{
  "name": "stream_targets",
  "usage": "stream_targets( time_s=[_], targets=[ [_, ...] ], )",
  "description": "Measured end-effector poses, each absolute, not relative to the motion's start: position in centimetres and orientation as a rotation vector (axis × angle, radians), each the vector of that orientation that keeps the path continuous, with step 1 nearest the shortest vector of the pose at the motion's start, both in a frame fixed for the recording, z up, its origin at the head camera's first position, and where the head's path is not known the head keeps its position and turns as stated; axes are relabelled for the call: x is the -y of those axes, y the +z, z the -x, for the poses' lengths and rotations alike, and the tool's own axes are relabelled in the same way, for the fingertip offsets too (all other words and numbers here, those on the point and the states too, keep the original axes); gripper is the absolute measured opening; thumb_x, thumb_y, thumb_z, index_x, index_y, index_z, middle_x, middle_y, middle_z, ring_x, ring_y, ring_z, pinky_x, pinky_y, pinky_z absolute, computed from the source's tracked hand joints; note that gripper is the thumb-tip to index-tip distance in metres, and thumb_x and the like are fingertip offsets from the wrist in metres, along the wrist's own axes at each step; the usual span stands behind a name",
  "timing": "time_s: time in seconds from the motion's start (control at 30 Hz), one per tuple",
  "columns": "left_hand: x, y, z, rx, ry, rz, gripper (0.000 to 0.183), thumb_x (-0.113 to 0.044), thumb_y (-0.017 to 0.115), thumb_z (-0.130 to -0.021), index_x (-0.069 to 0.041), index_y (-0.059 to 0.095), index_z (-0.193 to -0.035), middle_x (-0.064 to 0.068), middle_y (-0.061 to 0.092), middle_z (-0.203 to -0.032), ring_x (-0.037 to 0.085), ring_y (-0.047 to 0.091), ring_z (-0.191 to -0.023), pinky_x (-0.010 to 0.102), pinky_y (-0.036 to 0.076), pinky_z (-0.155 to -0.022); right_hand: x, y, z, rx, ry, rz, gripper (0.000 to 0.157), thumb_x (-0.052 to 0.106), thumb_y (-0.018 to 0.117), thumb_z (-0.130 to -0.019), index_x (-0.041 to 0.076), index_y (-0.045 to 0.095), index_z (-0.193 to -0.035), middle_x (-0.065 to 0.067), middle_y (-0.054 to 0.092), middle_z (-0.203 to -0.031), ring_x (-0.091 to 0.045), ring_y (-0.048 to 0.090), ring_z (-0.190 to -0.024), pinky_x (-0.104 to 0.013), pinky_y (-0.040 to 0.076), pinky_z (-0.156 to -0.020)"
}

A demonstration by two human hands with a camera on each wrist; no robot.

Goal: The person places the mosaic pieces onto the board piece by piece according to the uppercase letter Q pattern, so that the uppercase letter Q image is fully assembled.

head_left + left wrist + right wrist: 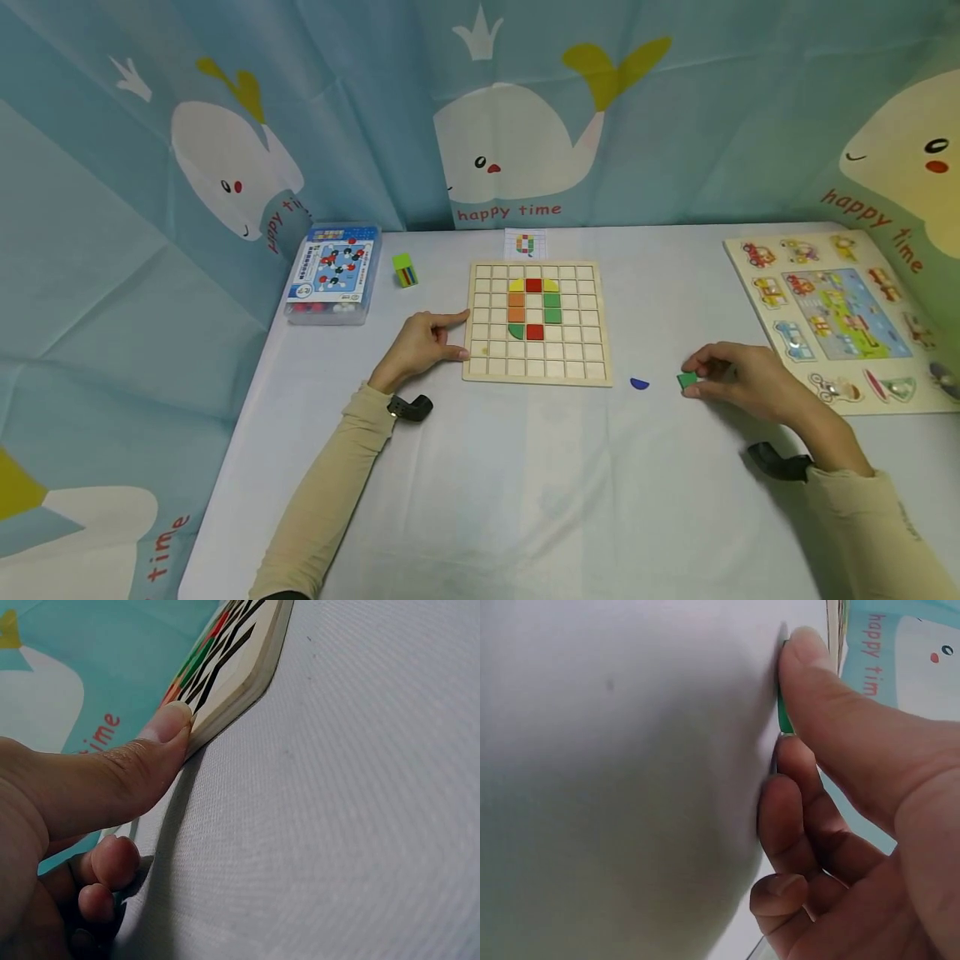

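A wooden grid board [592, 350] lies mid-table, with red, orange, green and yellow tiles forming a ring on it. My left hand [422, 346] touches the board's left edge with a straight index finger and thumb held apart. In the left wrist view, the thumb [127, 761] presses the board's side near a corner. Right of the board, my right hand [738, 379] pinches a green tile [686, 380] between thumb and fingers, close over the table. The right wrist view shows that tile [784, 705] edge-on. Between board and right hand lies a blue half-round tile [639, 383].
A small card [531, 243] with a coloured ring pattern lies behind the board. To the left are a green-topped cube [404, 270] and a clear plastic box [333, 275]. A picture puzzle board [757, 321] lies at the right, beside my right hand. A whale-print curtain [360, 125] hangs behind.
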State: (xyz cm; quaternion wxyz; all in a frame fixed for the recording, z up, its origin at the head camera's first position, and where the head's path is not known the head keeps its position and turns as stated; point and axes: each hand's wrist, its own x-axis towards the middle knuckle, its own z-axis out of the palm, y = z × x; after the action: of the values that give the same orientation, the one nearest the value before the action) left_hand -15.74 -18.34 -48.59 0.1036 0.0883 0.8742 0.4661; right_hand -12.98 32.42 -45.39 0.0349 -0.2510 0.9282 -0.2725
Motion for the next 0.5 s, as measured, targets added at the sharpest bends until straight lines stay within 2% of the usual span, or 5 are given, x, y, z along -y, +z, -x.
stream_targets(
  time_s=[0.2, 0.5],
  targets=[
    [18.43, -48.71, 15.75, -2.580, 1.375, -0.266, 0.072, -0.016, 0.095, -0.079, -0.014, 0.066, -0.145, 0.000, 0.050, -0.068, 0.014, 0.043, -0.064, 0.025, 0.034, -0.061, -32.49, -45.57, 12.83, -2.856, -0.857, 0.814, 0.031, 0.003, 0.093, -0.077, 0.013, 0.078, -0.102, 0.005, 0.071, -0.091, 0.000, 0.059, -0.080, -0.014, 0.047, -0.069],
    [18.51, -48.69, 15.74, -2.594, 1.366, -0.281, 0.072, -0.017, 0.095, -0.079, -0.014, 0.066, -0.145, -0.001, 0.050, -0.068, 0.013, 0.043, -0.064, 0.025, 0.034, -0.061, -32.23, -46.30, 12.87, -2.902, -0.880, 0.887, 0.037, 0.001, 0.094, -0.075, 0.017, 0.080, -0.105, 0.007, 0.072, -0.102, -0.001, 0.057, -0.090, -0.009, 0.043, -0.080]
  ],
)
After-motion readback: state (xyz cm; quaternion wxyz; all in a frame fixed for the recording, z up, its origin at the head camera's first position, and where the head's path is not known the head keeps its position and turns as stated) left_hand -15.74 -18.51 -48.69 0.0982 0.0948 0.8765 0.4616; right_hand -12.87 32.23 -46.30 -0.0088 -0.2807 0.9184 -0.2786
